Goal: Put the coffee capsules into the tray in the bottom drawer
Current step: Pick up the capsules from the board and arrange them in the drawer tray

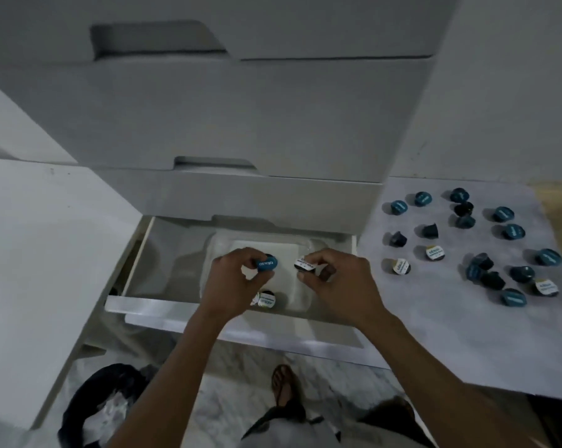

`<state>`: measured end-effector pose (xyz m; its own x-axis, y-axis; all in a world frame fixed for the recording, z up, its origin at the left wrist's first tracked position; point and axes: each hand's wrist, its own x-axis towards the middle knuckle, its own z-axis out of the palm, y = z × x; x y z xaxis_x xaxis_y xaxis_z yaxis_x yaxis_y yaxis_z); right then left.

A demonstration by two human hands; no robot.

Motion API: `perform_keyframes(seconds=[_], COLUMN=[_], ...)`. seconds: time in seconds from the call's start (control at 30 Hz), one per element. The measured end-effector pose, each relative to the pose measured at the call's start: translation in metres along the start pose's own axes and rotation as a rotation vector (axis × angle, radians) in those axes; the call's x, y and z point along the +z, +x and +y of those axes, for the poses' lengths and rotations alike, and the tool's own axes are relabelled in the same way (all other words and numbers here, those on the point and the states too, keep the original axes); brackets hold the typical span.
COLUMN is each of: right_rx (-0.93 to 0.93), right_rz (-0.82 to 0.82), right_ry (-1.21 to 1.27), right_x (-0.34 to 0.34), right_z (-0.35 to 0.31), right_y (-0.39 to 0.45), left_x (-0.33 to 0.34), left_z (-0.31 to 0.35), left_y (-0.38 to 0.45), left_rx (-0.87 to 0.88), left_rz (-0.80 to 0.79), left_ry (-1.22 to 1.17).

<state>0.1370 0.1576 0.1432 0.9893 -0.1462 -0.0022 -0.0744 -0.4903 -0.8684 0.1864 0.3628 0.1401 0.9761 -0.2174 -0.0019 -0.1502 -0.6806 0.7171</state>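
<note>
The bottom drawer point(134, 257) is pulled out, with a clear tray point(292, 253) inside. My left hand point(231, 282) holds a blue-lidded coffee capsule point(267, 263) over the tray. My right hand point(341, 282) pinches a white-lidded capsule point(305, 265), and a dark capsule point(327, 273) is tucked under its fingers. One white-lidded capsule point(266, 299) lies in the tray below my left hand. Several more capsules point(505, 240), blue-lidded and white-lidded, are scattered on the low surface to the right.
White closed drawers point(240, 118) rise above the open one. A white cabinet panel point(40, 253) stands to the left. A dark bin with a liner point(101, 409) sits on the marble floor at lower left. My sandalled foot point(284, 386) is below the drawer front.
</note>
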Motion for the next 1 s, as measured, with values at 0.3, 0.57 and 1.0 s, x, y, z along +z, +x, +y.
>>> perform_keyframes(seconds=[0.3,0.57,1.0], right_rx=[0.119,0.083,0.072], right_rz=[-0.3,-0.441,-0.489], right_ry=[-0.508,-0.683,-0.769], right_x=[0.061,0.068,0.063], right_z=[0.033,0.043,0.043], right_y=[0.031,0.044,0.044], left_x=[0.033,0.057,0.055], left_z=[-0.051,-0.061,-0.066], left_y=[0.055,0.063,0.06], left_rx=[-0.031,-0.12,-0.114], left_rz=[-0.351,-0.45,-0.483], left_ry=[0.08,0.119,0.083])
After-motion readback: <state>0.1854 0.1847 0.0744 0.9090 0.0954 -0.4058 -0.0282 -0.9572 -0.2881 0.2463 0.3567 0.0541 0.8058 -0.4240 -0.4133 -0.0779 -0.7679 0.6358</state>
